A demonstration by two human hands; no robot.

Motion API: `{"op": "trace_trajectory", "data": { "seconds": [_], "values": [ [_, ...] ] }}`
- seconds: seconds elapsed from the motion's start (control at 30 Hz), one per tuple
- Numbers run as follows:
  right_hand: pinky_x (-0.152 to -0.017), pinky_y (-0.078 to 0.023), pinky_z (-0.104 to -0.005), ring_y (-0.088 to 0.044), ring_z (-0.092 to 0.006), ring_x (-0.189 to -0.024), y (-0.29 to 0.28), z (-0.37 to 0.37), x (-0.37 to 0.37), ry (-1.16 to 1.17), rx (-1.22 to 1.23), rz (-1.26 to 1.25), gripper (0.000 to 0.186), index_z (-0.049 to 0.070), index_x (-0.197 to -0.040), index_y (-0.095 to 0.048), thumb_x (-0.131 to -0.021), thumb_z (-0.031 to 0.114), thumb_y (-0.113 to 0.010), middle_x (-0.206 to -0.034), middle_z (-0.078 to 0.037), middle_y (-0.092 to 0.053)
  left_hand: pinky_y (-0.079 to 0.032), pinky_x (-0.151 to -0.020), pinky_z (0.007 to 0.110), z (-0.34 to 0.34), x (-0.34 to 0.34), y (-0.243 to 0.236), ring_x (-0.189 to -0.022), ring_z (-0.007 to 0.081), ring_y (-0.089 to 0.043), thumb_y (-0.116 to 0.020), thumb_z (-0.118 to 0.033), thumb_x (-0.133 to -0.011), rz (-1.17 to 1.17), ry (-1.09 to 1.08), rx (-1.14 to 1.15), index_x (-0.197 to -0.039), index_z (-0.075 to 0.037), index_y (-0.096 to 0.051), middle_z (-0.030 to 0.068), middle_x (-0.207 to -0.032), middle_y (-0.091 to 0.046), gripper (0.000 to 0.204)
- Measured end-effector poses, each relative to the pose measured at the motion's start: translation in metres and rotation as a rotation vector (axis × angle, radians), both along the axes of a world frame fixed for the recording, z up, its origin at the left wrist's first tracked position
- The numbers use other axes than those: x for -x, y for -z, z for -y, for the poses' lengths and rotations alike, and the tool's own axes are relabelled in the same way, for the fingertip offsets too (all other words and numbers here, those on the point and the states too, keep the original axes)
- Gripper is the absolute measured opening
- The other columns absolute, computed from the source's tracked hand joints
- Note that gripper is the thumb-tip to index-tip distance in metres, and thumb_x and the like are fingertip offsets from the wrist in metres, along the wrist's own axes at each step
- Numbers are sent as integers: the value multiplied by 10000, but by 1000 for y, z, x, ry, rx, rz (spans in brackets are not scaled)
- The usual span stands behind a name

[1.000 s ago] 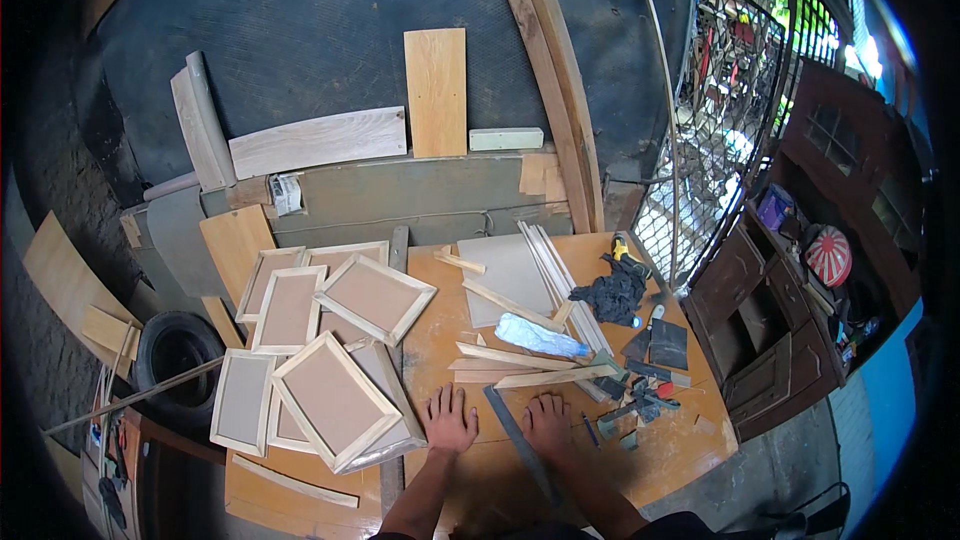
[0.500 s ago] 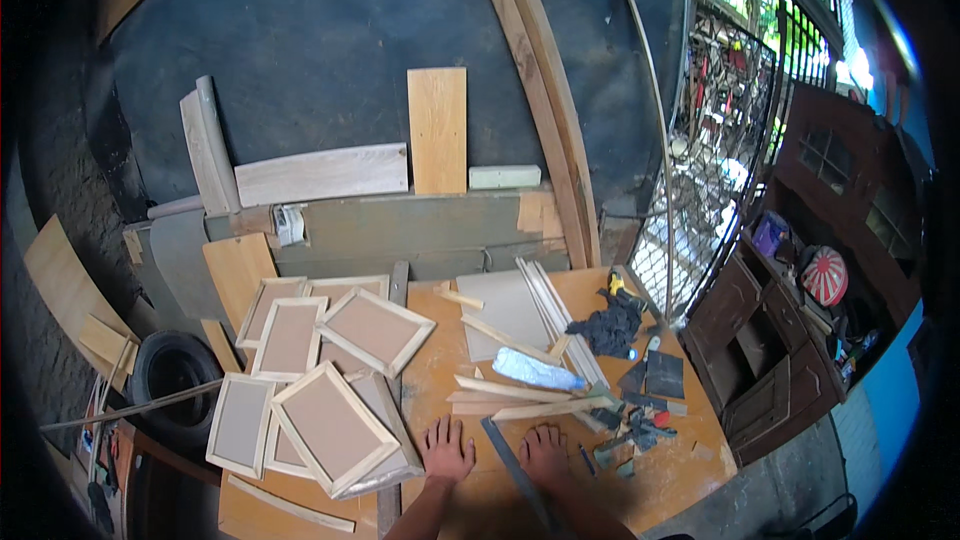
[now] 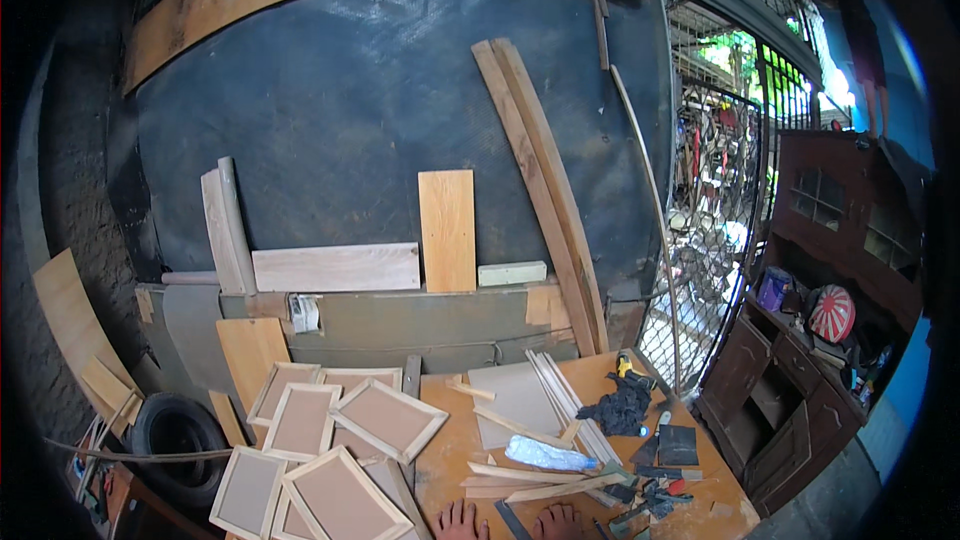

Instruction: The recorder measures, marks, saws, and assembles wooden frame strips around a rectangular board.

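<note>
At the lower edge, my left hand [image 3: 461, 520] rests on the orange-brown tabletop [image 3: 440, 450], fingers spread and holding nothing. It lies just right of a pile of light wooden frames with brown panels, the nearest being a tilted frame [image 3: 345, 500]. My right hand [image 3: 560, 522] is also down on the table with its fingers apart. Between the hands lies a dark flat strip [image 3: 512, 520], partly cut off below. Beyond my right hand are loose thin wood strips [image 3: 545, 480] and a clear bluish plastic bundle [image 3: 550, 454]. Both wrists are out of view.
On the table's right side lie black cloth [image 3: 615, 410], a yellow-handled tool [image 3: 628, 368] and dark sandpaper-like scraps [image 3: 678, 445]. Long boards [image 3: 540, 180] lean on the dark wall. A brown cabinet [image 3: 800, 380] stands right; a tire [image 3: 180, 445] is at left.
The view has tilted upward, so the table and both hands sit lower in the picture and more wall shows. Both hands still lie flat on the table.
</note>
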State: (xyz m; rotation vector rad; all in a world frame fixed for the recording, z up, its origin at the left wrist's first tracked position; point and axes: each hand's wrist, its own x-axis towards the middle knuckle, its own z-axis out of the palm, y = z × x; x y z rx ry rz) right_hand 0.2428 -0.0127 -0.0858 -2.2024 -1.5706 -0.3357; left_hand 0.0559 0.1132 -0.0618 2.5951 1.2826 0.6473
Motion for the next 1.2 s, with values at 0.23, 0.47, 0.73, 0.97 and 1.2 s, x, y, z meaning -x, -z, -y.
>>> {"op": "trace_trajectory", "data": {
  "seconds": [0.23,0.47,0.73,0.97,1.2],
  "values": [
    [-989,-369,-544,-443,-391,-1219,1,2,0,-12,4,11,428,14,-1172,-601,-876,322,-564,-1264,-193,-526,-182,-1172,571,6,2,1,-1418,412,-309,-500,-414,-897,24,0,68,-1377,-22,-536,227,-1509,-405,621],
    [-873,-426,-548,-537,-395,-1063,-22,-2,8,-76,-63,-45,268,32,-1021,-603,-867,249,-577,-1087,-183,-574,-248,-1123,564,-3,11,18,-1348,364,-395,-548,-429,-886,26,-17,-69,-1335,-78,-570,170,-1431,-489,570],
    [-1036,-338,-617,-450,-447,-1258,-29,-9,-1,-21,161,-253,382,-16,-1191,-584,-948,260,-483,-1348,-224,-520,-223,-1154,547,-19,-1,15,-1403,381,-324,-499,-407,-931,-66,10,34,-1429,-59,-455,179,-1519,-387,609],
    [-860,-424,-513,-571,-366,-1000,-46,0,-5,-106,-92,-276,121,48,-923,-587,-894,166,-587,-999,-161,-579,-252,-1140,522,9,7,-17,-1372,345,-370,-656,-292,-846,23,94,142,-1344,-76,-516,148,-1465,-443,561],
    [-618,-508,-385,-629,-252,-706,-28,22,-46,-83,-428,-734,193,14,-856,-567,-966,171,-588,-801,-106,-593,-312,-1114,489,75,31,-25,-1301,358,-451,-642,-143,-839,204,195,87,-1217,-46,-618,173,-1371,-521,391]
  ]
}}
